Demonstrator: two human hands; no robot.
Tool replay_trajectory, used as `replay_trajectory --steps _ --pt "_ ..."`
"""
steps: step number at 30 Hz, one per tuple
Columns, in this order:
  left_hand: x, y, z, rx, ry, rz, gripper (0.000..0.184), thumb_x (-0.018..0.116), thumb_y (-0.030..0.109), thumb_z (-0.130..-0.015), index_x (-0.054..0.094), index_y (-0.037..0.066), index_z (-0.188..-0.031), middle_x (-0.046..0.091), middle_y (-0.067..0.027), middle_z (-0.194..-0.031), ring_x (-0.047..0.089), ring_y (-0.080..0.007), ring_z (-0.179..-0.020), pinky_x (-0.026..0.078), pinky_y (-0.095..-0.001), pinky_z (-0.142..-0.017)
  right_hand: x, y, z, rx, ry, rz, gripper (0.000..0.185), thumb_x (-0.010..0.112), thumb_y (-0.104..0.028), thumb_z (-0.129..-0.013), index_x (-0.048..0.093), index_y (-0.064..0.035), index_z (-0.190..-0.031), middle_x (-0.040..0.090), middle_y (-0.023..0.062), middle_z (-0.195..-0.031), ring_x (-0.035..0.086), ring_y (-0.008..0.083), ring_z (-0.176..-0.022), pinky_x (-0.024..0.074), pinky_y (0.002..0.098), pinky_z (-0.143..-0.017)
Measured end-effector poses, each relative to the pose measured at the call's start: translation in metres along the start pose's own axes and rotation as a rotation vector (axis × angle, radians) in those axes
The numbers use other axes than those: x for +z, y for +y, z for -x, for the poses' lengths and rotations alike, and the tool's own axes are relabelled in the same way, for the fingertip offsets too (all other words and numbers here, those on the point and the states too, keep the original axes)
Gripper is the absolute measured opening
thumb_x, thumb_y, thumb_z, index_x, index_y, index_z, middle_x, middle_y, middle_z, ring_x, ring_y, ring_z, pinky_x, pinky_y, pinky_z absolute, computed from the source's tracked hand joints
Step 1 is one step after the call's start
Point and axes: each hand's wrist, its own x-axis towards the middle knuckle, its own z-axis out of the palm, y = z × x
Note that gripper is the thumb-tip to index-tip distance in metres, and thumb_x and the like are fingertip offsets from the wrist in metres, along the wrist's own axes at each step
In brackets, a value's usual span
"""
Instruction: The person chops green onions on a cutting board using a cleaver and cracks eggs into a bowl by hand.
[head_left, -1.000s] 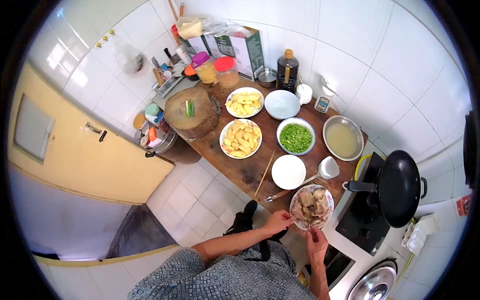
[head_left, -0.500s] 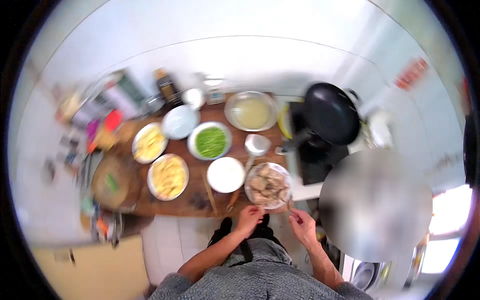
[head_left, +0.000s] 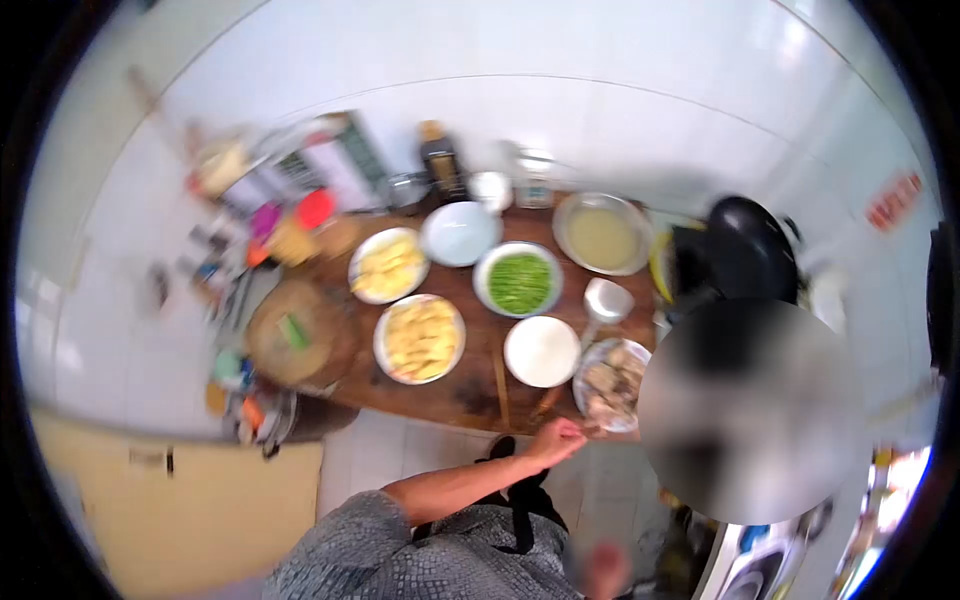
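Note:
My left hand (head_left: 556,443) is at the table's front edge, its fingers pinched together just below a plate of meat pieces (head_left: 606,385). Whatever sits between those fingertips is too small and blurred to make out. Low in the view, close to my body, my right hand (head_left: 606,570) is smeared by motion, so its fingers cannot be read. A blurred round patch covers the plate's right side. Left of the plate stands a white bowl (head_left: 542,352), and a ladle (head_left: 607,300) lies behind it.
The wooden table (head_left: 470,385) also bears a bowl of chopped greens (head_left: 518,281), two dishes of yellow pieces (head_left: 420,340) (head_left: 388,266), a pale blue bowl (head_left: 461,234), a basin of liquid (head_left: 602,234) and a round chopping board (head_left: 295,335). A black wok (head_left: 750,250) stands right.
My right hand has dropped away from the plate towards my body. My left hand stays by the plate's front. The view has swung left, shifting the table rightwards in the picture.

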Motion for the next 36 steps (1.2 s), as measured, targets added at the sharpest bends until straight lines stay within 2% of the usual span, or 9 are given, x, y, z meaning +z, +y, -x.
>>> replay_trajectory --steps 1,7,9,19,25,26,27,29,36 --pt "-0.008 -0.006 0.002 0.010 0.026 0.004 0.044 0.072 0.029 -0.095 0.056 0.001 -0.125 0.066 -0.0118 -0.117 0.067 -0.0174 -0.096 0.059 -0.0322 -0.076 -0.011 -0.078 -0.007 0.156 -0.096 -0.046 0.038 0.071 -0.018 -0.094 0.068 -0.0083 -0.130 0.071 0.0116 -0.085 0.064 0.0168 -0.072 0.0552 0.0318 -0.069" --pt "-0.047 0.016 0.073 -0.083 0.162 0.257 0.046 0.069 0.028 -0.098 0.052 0.002 -0.132 0.063 -0.0101 -0.124 0.064 -0.0158 -0.103 0.058 -0.0323 -0.086 -0.025 -0.109 -0.076 0.288 -0.266 -0.052 0.033 0.064 -0.021 -0.099 0.069 -0.0023 -0.124 0.071 0.0073 -0.081 0.063 0.0150 -0.069 0.0528 0.0304 -0.065" --pt "-0.071 0.015 0.101 -0.071 0.221 0.339 0.045 0.069 0.027 -0.098 0.053 0.001 -0.131 0.064 -0.0095 -0.122 0.065 -0.0167 -0.102 0.059 -0.0322 -0.086 -0.023 -0.126 -0.099 0.045 -0.235 -0.053 0.032 0.063 -0.021 -0.099 0.069 -0.0028 -0.125 0.071 0.0080 -0.081 0.063 0.0148 -0.068 0.0531 0.0304 -0.065" --pt "-0.242 0.026 0.242 0.169 0.662 0.648 0.037 0.067 0.019 -0.098 0.055 0.000 -0.128 0.066 -0.0096 -0.119 0.067 -0.0187 -0.098 0.059 -0.0339 -0.085 0.064 -0.279 -0.134 -0.155 -0.472 0.189 0.037 0.061 -0.031 -0.100 0.072 0.0026 -0.113 0.074 0.0127 -0.084 0.069 0.0183 -0.078 0.0554 0.0329 -0.074" --pt "-0.385 0.027 0.301 0.343 0.810 0.786 0.029 0.065 0.013 -0.098 0.056 0.000 -0.122 0.067 -0.0108 -0.119 0.066 -0.0203 -0.098 0.058 -0.0362 -0.088 0.213 -0.385 -0.099 -0.398 -0.532 -0.082 0.043 0.057 -0.030 -0.103 0.057 -0.0034 -0.138 0.073 0.0089 -0.091 0.069 0.0177 -0.081 0.0566 0.0308 -0.075" --pt "-0.410 0.022 0.307 0.383 0.825 0.797 0.028 0.065 0.012 -0.098 0.056 0.000 -0.122 0.067 -0.0110 -0.120 0.067 -0.0205 -0.099 0.058 -0.0361 -0.088 0.249 -0.411 -0.095 -0.680 -0.497 -0.022 0.034 0.052 -0.034 -0.105 0.057 -0.0108 -0.130 0.064 0.0028 -0.078 0.062 0.0141 -0.063 0.0525 0.0256 -0.057" --pt "-0.436 0.018 0.313 0.419 0.841 0.816 0.028 0.065 0.012 -0.098 0.056 0.000 -0.123 0.067 -0.0112 -0.121 0.067 -0.0207 -0.099 0.058 -0.0359 -0.087 0.283 -0.435 -0.091 -0.694 -0.498 -0.010 0.034 0.052 -0.034 -0.105 0.057 -0.0108 -0.130 0.064 0.0028 -0.078 0.062 0.0141 -0.063 0.0525 0.0256 -0.057" --pt "-0.482 0.015 0.337 0.448 0.855 0.832 0.027 0.065 0.011 -0.099 0.057 0.000 -0.122 0.066 -0.0122 -0.122 0.067 -0.0213 -0.100 0.058 -0.0368 -0.087 0.344 -0.489 -0.083 -0.324 -0.778 -0.146 0.036 0.066 -0.007 -0.096 0.059 0.0025 -0.129 0.068 0.0050 -0.105 0.065 0.0122 -0.093 0.0530 0.0267 -0.086" --pt "-0.581 -0.012 0.407 0.400 1.026 0.923 0.030 0.064 0.014 -0.098 0.056 -0.002 -0.123 0.064 -0.0164 -0.121 0.067 -0.0260 -0.100 0.059 -0.0433 -0.088 0.605 -0.721 -0.023 -0.835 -1.107 -0.060 0.041 0.067 -0.010 -0.096 0.056 -0.0022 -0.136 0.068 0.0061 -0.114 0.065 0.0122 -0.093 0.0531 0.0255 -0.084"
